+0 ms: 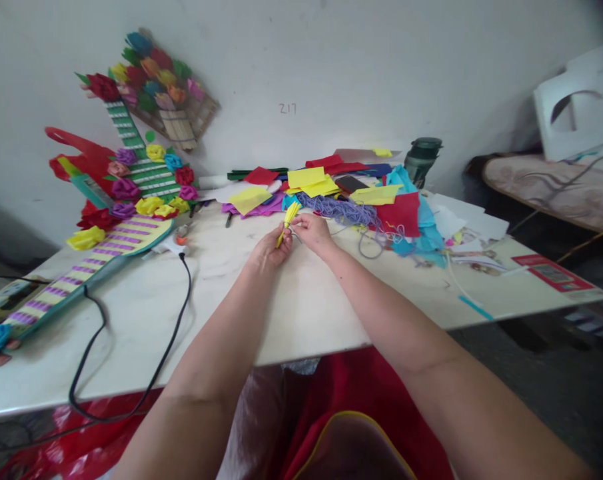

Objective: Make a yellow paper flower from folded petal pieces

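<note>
My left hand (275, 247) is closed around a small bundle of yellow paper strips (292, 212), whose fringed end spreads out above the fingers. Close against it, my right hand (312, 231) pinches a thin strand of purple yarn at the bundle's middle. That strand appears to trail right toward a loose heap of purple yarn (331, 208) on the table. Sheets of yellow paper (306, 178) and red paper (400, 215) lie just beyond my hands. My fingers hide the lower part of the bundle.
On the left of the table (221, 293) stands a striped craft piece (98, 260) with paper flowers. A black cable (188, 287) loops over the front edge. A dark green bottle (423, 160) stands at the back, with paper scraps (461, 220) to the right.
</note>
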`<state>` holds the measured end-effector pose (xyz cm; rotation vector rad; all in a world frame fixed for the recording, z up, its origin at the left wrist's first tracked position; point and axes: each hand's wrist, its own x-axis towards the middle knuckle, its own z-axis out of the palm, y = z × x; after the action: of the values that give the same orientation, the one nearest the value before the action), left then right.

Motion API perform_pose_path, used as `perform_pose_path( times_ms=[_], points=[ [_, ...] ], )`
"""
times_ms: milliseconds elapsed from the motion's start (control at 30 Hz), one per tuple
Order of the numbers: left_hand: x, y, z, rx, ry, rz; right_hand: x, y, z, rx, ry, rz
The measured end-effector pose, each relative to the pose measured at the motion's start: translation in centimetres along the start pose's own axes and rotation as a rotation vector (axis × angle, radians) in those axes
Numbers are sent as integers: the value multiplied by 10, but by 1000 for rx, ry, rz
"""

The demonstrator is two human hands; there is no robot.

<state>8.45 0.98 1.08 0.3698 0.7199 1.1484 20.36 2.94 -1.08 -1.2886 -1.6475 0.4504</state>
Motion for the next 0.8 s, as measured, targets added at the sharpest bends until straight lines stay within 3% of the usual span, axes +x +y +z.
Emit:
perform_pose_path(
  times_ms=[800],
  points=[
    [-2, -2, 2, 38, -5, 45, -5, -7, -8, -31, 18, -41]
  ],
)
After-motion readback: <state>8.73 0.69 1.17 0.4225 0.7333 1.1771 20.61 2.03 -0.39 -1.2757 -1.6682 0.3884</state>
